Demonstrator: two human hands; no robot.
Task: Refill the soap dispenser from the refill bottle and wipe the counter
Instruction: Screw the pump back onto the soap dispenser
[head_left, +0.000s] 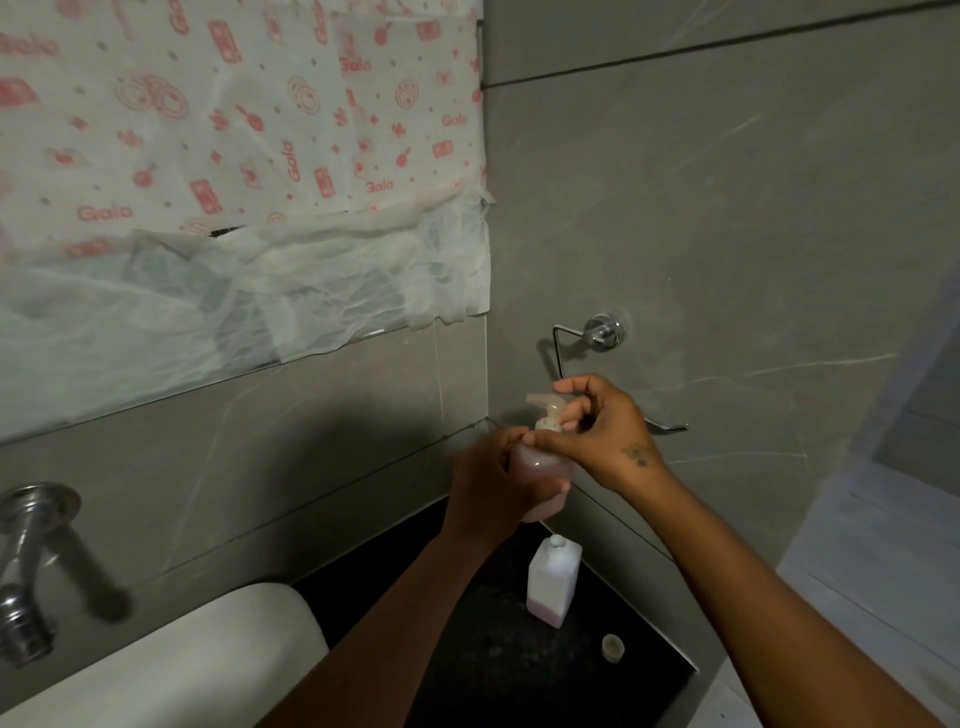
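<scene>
The one soap dispenser (543, 467) is held up in the air above the back right corner of the dark counter (467, 623), near where the two grey walls meet, and it holds pinkish liquid. The left hand (488, 488) wraps round its rounded body from the left, while the right hand (597, 431) pinches the collar under the single pump head (545, 402), which looks like screwing the pump on or off, though I cannot tell which. It looks like smooth, thin plastic: light, a little squeezable, and probably slippery if soap has run down it, so the firm hold belongs on the belly and the turning hold on the ribbed collar, not on the spout. Below it, one refill bottle (553, 579) stands upright and uncapped near the counter's right edge, with only a low band of pink left at the bottom, so it should be light and easy to tip over. One small round cap (613, 647) lies just beside it, nearer the front right corner. Left of the counter is one white basin (182, 665), with one metal tap (26, 561) on the wall at the far left. One chrome holder (602, 332) hangs bare on the right wall, and no cloth for wiping shows anywhere
</scene>
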